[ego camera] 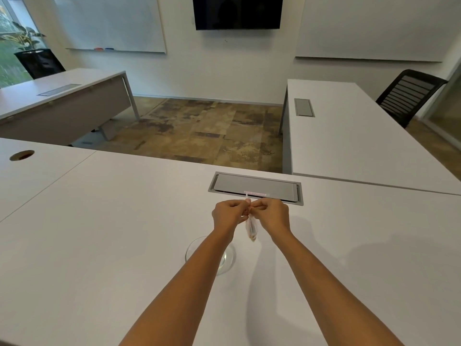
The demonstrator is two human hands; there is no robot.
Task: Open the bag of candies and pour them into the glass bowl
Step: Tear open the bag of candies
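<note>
- Two bare forearms are seen coming from the bottom edge, stretched fwd over the white table [99, 245]; they converge toward the middle.
- The glass bowl [228, 260] stands on the table under the left forearm; it is partly hidden by that arm; nothing can be made out inside it.
- The bag of candies [250, 227] is held up in the air btw. both hands, just beyond the bowl and slightly to its right; it hangs down, small and transparent; a few candies are gathered at its lower end; whether the top is already open cannot be told.
- The left hand [228, 214] is closed on the top edge of the bag, fingers curled; the right hand [272, 214] is pinched on the same top edge from the other side; the two hands are almost touching.
- A gray cable hatch [255, 187] is set in the table just behind the hands; a thin label strip is seen on it.
- Farther away, a patterned floor [199, 131] is visible, w/ a second table [349, 136] at right and a third at left; a black chair [409, 96] stands beside the right one.
- On the back wall a dark screen [238, 12] is mounted btw. whiteboards.
</note>
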